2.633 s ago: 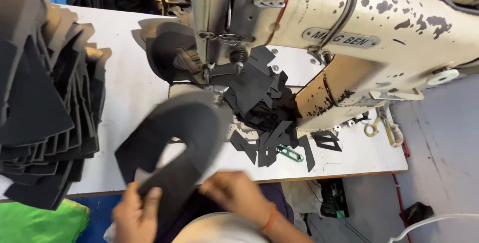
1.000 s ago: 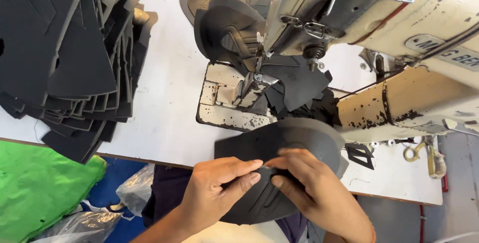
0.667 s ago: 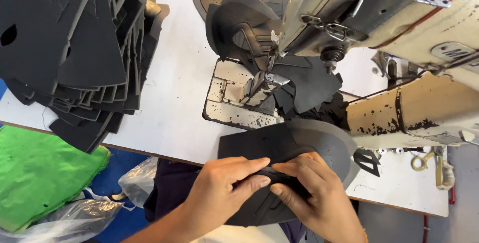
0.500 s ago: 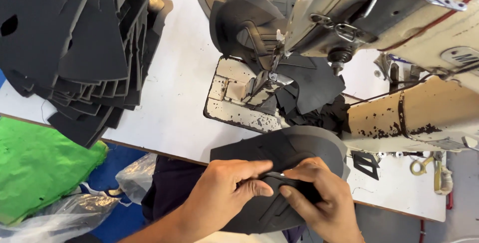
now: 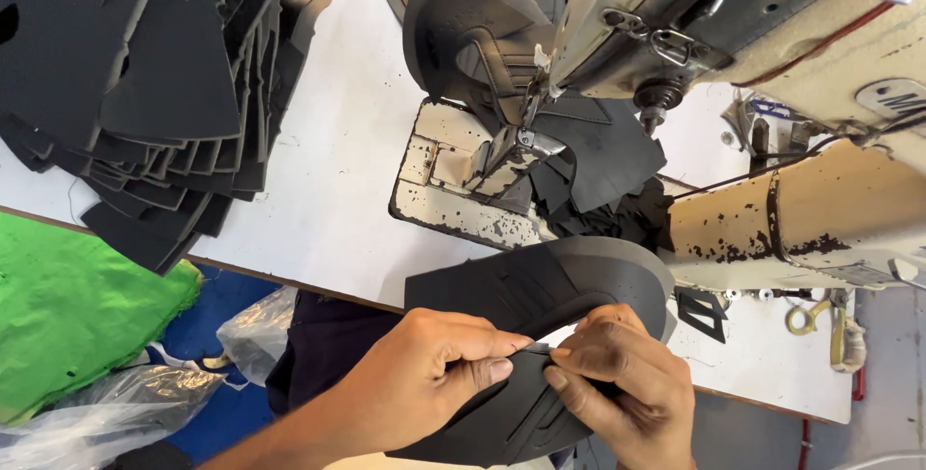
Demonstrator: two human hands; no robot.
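Head view: both hands pinch one black, horseshoe-shaped shoe-upper panel (image 5: 540,335) at the near tabletop (image 5: 338,190) edge; left hand (image 5: 434,374) and right hand (image 5: 622,388) meet at its inner cut-out. Judged stage: piece picked and being aligned, not yet under the sewing machine (image 5: 733,75) needle. A stack of cut panels (image 5: 145,84) lies far left, apparently unsewn.

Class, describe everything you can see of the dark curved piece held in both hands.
The dark piece is a flat, horseshoe-shaped cut of matte grey-black, foam-like sheet with faint stitched lines. It lies over the table edge, in front of the sewing machine. The left hand and right hand pinch its two ends together.
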